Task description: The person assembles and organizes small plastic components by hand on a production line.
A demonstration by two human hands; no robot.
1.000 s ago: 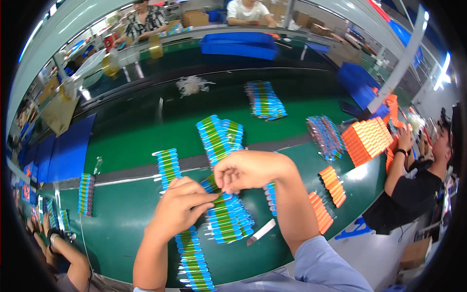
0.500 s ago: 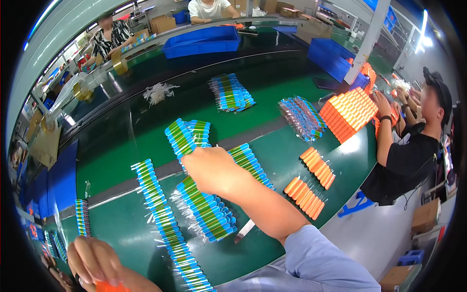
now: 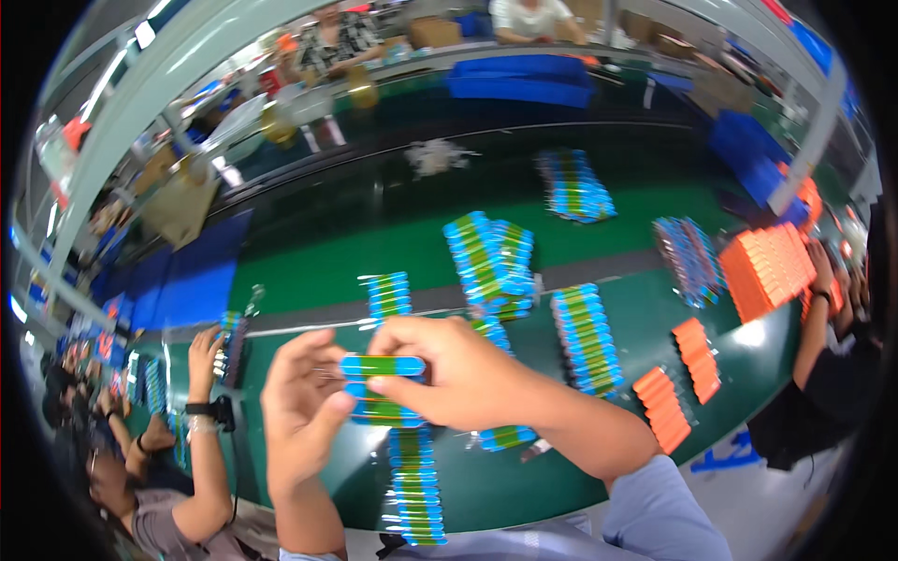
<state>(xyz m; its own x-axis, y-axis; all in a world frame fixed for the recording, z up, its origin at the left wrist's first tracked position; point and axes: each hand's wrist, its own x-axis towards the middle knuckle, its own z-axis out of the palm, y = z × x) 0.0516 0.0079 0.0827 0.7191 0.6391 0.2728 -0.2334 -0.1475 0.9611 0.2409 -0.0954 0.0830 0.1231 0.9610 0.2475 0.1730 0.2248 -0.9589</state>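
Between both hands I hold a small stack of flat blue-and-green packs (image 3: 382, 366) above the green belt (image 3: 309, 271). My left hand (image 3: 304, 411) cups the stack's left end. At the right end, my right hand (image 3: 449, 369) pinches it from above. Under my hands a row of the same packs (image 3: 416, 486) runs toward me. More rows and piles of blue-and-green packs (image 3: 491, 257) lie further out on the belt.
Orange packs (image 3: 664, 407) lie in rows at the right, with a bigger orange block (image 3: 767, 266) beyond them. A person at the right (image 3: 823, 309) and a person at the left (image 3: 201, 360) reach onto the belt. Blue bins (image 3: 519, 79) stand at the far side.
My left hand has come back up from the lower left edge. Both hands now meet on a small stack of packs; half a second ago only my right hand reached over the belt.
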